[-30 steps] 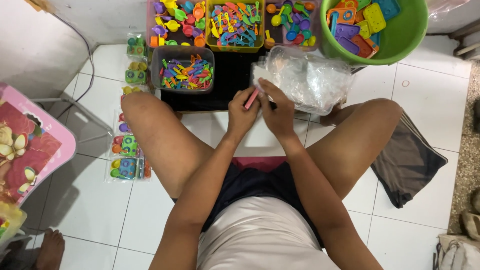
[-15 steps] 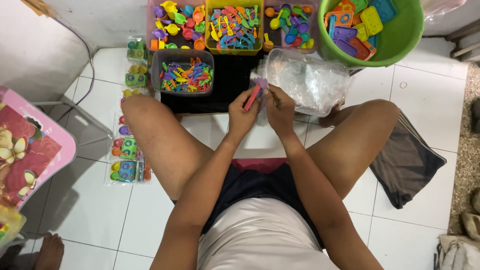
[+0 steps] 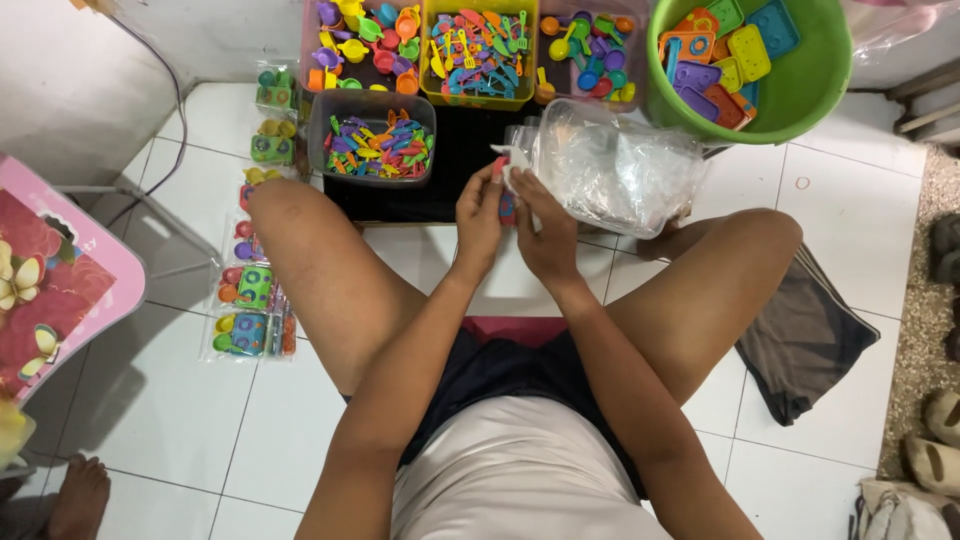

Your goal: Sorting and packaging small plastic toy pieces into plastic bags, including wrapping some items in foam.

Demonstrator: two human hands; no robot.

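I sit cross-legged on a white tiled floor. My left hand (image 3: pixel 481 218) and my right hand (image 3: pixel 545 225) meet in front of me, both closed around a small clear plastic bag (image 3: pixel 510 165) with a red-and-blue toy piece (image 3: pixel 507 207) between the fingers. Just right of my hands lies a heap of clear plastic bags (image 3: pixel 620 170). Beyond them stand clear tubs of small colourful plastic toys (image 3: pixel 372 148) and a green basin (image 3: pixel 820 90) with flat coloured toy trays.
Filled toy packets (image 3: pixel 250 300) lie in a column on the floor by my left knee. A pink low table (image 3: pixel 60 280) stands at the left, another person's foot (image 3: pixel 75 495) below it. A dark cloth (image 3: pixel 805 335) lies at right, sandals (image 3: pixel 930 440) beyond.
My hands stayed together at the bag pile; the pink piece sticking up between the fingers has gone down, and a small clear bag now rises above them.
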